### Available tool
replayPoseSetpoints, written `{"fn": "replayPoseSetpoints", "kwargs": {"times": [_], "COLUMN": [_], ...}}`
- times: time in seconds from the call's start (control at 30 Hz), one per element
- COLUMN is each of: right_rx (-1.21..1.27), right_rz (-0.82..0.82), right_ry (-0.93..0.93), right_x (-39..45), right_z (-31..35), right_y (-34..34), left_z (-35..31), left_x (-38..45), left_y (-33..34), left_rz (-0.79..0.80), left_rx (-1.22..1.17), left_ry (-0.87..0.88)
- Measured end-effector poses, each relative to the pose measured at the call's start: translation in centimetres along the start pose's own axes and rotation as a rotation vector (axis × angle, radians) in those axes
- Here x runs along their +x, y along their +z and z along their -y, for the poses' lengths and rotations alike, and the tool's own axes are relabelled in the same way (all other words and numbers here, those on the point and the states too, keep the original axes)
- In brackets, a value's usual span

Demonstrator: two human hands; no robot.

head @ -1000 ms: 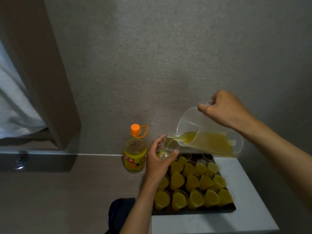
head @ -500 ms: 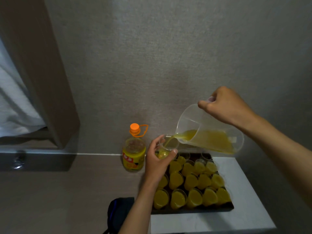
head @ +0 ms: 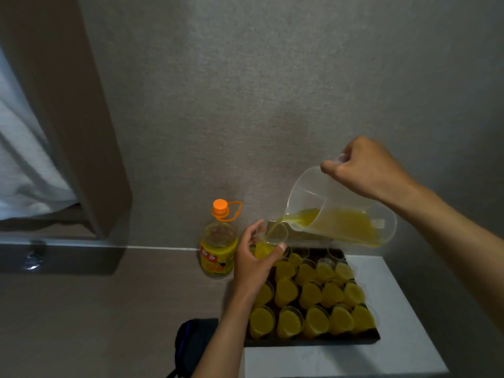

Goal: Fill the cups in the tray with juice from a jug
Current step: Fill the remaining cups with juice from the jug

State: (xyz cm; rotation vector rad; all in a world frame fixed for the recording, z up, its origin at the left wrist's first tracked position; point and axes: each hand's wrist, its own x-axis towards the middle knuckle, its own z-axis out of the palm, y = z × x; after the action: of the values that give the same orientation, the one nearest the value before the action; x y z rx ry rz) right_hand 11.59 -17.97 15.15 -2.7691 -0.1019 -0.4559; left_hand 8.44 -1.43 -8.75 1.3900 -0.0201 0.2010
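Fingers of left hand [head: 252, 264] curl round a cup [head: 270, 241]; right hand [head: 362, 169] grips the tilted jug [head: 341, 216].

Two bare forearms and two bare hands are all that shows of the person. The left hand [head: 252, 264] sits on a slim forearm that runs off the bottom edge of the view, uncovered for its whole visible length. The right hand [head: 364, 169] joins a longer forearm that leaves by the right edge, likewise uncovered. Neither arm shows a sleeve, cuff, watch, band or glove, and the fingers carry no rings. The nails that can be seen are short and plain. Knuckles and wrist bones show as soft ridges under dim light.
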Motion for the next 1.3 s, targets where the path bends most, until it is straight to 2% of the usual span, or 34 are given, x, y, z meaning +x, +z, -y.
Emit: {"fn": "replayPoseSetpoints", "kwargs": {"times": [1.3], "right_rx": [0.011], "right_rz": [0.003], "right_ry": [0.007], "right_x": [1.4], "right_z": [0.2], "right_y": [-0.8], "left_z": [1.1], "left_x": [1.2], "left_y": [0.2], "left_rz": [-0.032], "left_rx": [0.045], "left_ry": [-0.028]}}
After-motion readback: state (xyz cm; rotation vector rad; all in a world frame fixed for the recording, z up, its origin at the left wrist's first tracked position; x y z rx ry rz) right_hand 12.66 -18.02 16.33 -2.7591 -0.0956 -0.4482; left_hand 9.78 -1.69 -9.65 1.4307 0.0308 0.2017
